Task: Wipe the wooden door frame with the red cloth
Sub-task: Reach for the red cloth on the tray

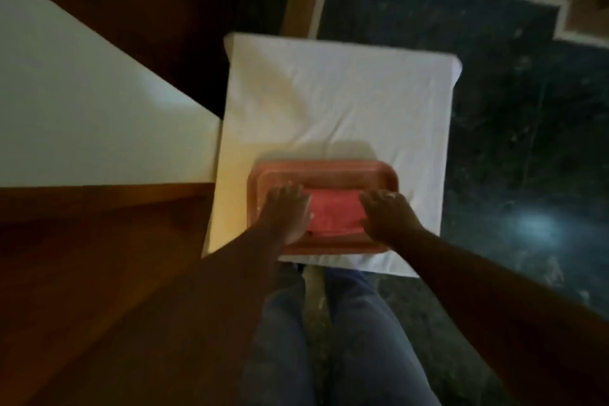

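We see the red cloth lying folded flat in an orange-red tray, directly between our two hands, its long axis running from one hand to the other. The left hand lies palm down with fingers spread, its inner edge touching or overlapping the cloth's left end; the right hand hovers or rests at the cloth's right end, fingers loosely open. Neither hand grips anything that we can make out, though blur hides the fingertips. Both look about equally near — the left perhaps a shade closer.

The cloth looks soft, with a nubbly, towel-like face and a neat rectangular fold. The tray looks like smooth plastic, rectangular with rounded corners and a raised rim. It sits on a white sheet, creased and draped over a small stand, beyond our knees.

The wooden door frame — dark, polished, straight-edged — stands to the left of the left hand. We judge the cloth is not yet picked up, so wiping has not begun.
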Motion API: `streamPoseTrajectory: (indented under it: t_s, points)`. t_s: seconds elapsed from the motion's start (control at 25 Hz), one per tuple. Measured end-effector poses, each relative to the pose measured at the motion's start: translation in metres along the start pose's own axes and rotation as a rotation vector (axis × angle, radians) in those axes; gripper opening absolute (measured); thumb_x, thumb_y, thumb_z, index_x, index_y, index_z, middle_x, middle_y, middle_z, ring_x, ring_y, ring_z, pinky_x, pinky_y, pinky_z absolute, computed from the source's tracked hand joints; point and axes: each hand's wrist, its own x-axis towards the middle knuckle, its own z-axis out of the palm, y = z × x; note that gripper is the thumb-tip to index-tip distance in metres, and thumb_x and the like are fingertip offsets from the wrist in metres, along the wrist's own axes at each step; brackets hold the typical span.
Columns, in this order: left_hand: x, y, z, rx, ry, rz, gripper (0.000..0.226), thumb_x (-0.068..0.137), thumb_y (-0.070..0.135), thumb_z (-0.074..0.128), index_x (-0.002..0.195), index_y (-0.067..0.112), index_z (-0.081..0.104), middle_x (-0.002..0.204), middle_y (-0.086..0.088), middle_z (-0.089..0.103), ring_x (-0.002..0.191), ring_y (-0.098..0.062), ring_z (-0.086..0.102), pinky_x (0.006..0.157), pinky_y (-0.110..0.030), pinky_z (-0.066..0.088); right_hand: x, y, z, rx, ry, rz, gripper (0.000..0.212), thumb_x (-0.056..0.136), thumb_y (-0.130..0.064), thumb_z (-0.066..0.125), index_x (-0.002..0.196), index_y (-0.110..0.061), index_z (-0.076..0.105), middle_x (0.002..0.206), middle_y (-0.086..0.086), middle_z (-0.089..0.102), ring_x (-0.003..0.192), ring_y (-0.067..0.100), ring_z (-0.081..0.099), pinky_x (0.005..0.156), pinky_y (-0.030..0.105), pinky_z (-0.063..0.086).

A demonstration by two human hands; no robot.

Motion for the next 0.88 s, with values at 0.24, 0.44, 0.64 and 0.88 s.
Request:
streamPoseTrajectory:
  t_s: [0.24, 0.44, 0.64, 0.88]
  points:
    - [0.079, 0.012, 0.076, -0.066, -0.017, 0.073, 0.071, 0.092, 0.048, 0.064, 0.154, 0.024, 0.039, 0.163, -0.018, 0.029, 0.149, -0.040, 0.026, 0.118, -0.057, 0.023, 0.082, 0.023, 0.069, -0.103, -0.056, 0.029, 0.073, 0.072, -0.051, 0.070, 0.132, -0.014, 0.051, 0.124, 0.012, 0.063, 0.097, 0.030, 0.067, 0.075, 0.038, 0.051]
    - [0.076, 0.024, 0.057, -0.155, -0.063, 0.088, 0.037, 0.085, 0.038, 0.072, 0.117, 0.022, 0.064, 0.132, -0.007, 0.056, 0.129, -0.031, 0.048, 0.110, -0.049, 0.031, 0.063, 0.025, 0.047, 0.038, -0.360, 0.067, 0.040, 0.075, -0.050, 0.067, 0.103, -0.023, 0.061, 0.090, -0.002, 0.062, 0.086, 0.021, 0.063, 0.069, 0.029, 0.042]
    - [0.001, -0.011, -0.049, -0.718, -0.169, -0.024, 0.027, 0.083, 0.027, 0.078, 0.102, 0.017, 0.063, 0.096, 0.002, 0.066, 0.092, -0.020, 0.066, 0.078, -0.033, 0.053, 0.003, 0.012, -0.055, 0.777, -0.292, 0.258, 0.027, 0.074, -0.017, 0.071, 0.097, -0.011, 0.058, 0.094, 0.008, 0.061, 0.083, 0.024, 0.065, 0.070, 0.034, 0.058]
    - [-0.148, -0.042, -0.187, -1.537, 0.167, -0.207, 0.035, 0.077, 0.018, 0.086, 0.109, 0.015, 0.074, 0.098, -0.003, 0.079, 0.092, -0.022, 0.076, 0.072, -0.030, 0.060, -0.045, -0.027, -0.232, 1.433, -0.010, 0.239, 0.045, 0.065, -0.055, 0.079, 0.100, -0.029, 0.070, 0.097, 0.002, 0.074, 0.091, 0.027, 0.071, 0.075, 0.044, 0.060]
